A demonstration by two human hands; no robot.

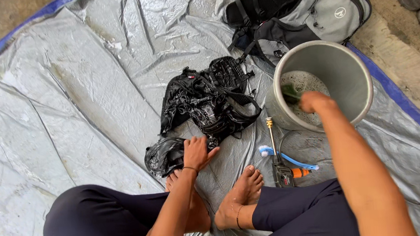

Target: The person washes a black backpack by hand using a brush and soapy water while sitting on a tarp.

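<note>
While the person sits cross-legged and barefoot on the tarp, notes as follows.

Ground: grey tarp [68, 94] with a blue border, wet and creased.

Left hand: left hand [197, 153], fingers spread, pressed flat on the lower end of the wet black bag [208, 100], just above the bare feet.

Right hand: right hand [316, 102] reaches into the grey bucket [354, 79], fingers curled around a green scrub pad [290, 93] at the soapy water.

Bag position: mid-tarp, lying flat and crumpled, straps loose, touching the left hand; bucket just beside it toward the tarp's right edge.

Handling, judged: soft and limp, soaked, likely heavier than it looks and slick with water; straps and the thicker seams look the surest places to take hold.

Count, bags: two; the black one, plus a grey-and-black backpack [311, 10] at the tarp's far right corner.

Count, tools: one bucket, one green pad, one blue-handled brush [285, 157], one spray gun [280, 170] with brass nozzle and orange fitting, both lying between bag and bucket.
</note>
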